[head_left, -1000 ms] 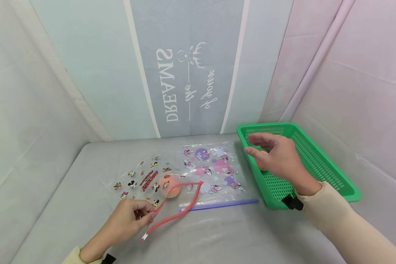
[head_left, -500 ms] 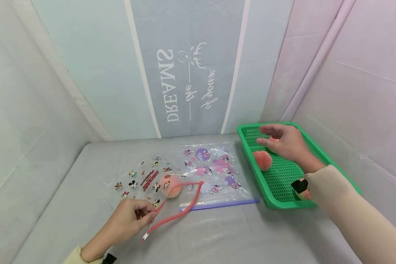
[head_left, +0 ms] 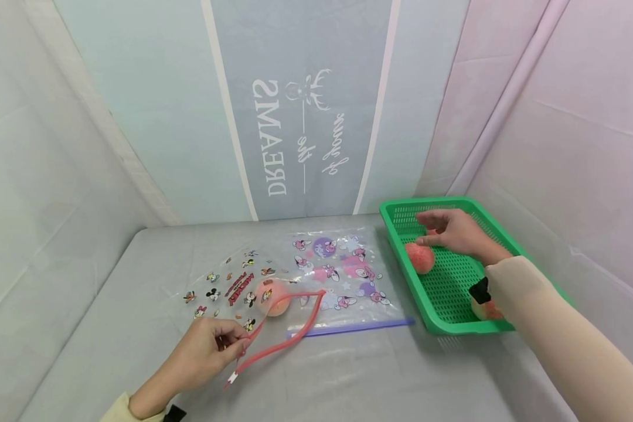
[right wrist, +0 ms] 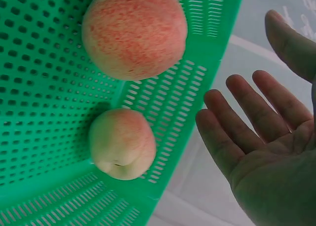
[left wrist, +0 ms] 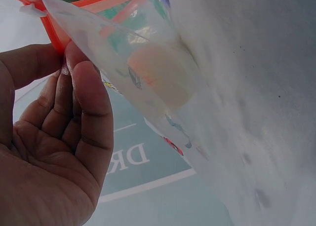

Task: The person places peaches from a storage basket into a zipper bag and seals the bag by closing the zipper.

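Note:
My left hand [head_left: 208, 354] pinches the red zip edge [head_left: 274, 349] of a clear zip bag printed with cartoon figures [head_left: 237, 287], keeping its mouth spread. Inside that bag lies a peach [head_left: 272, 297], which also shows through the film in the left wrist view as a pale peach [left wrist: 160, 75]. Over the green basket [head_left: 427, 305] hovers my right hand [head_left: 456, 234], fingers extended and holding nothing. Below and around it in the basket are a peach [head_left: 419, 258], a second one [head_left: 434, 235] partly hidden by the fingers, and a third [head_left: 486, 309] near the front, partly behind the wrist.
A second clear bag with a purple zip [head_left: 356, 328] lies flat between the first bag and the basket. Fabric walls surround the grey tabletop [head_left: 322, 387] at the back and both sides.
My right hand has shifted right, further over the basket, then dipped slightly, bringing the peaches into sight. The left hand has stayed at the bag's edge.

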Motion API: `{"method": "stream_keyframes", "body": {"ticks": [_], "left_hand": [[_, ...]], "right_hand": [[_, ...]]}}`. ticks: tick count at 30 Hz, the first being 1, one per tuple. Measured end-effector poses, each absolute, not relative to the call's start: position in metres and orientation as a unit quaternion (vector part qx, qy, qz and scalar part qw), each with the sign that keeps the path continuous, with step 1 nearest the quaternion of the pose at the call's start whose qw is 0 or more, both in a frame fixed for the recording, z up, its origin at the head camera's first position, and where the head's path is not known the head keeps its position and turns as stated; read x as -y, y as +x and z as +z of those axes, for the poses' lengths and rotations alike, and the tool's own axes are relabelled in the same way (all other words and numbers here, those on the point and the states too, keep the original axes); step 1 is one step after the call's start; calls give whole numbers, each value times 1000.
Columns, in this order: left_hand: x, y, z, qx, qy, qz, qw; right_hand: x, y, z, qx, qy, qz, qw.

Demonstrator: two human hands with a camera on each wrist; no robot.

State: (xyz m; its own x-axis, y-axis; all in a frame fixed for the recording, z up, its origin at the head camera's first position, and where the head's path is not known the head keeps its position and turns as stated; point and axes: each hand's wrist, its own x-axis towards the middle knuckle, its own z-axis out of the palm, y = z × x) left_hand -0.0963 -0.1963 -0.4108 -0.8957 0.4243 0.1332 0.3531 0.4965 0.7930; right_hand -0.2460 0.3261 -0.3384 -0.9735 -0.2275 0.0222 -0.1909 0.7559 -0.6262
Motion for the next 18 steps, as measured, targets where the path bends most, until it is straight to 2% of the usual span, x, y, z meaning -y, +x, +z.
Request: {"method": "stream_keyframes", "body": {"ticks": [18], "left_hand": [[198,-96,-414,-862,231,450,32]], "right_hand": [[-328,-262,-370,-930,-113,-330,112]]}}
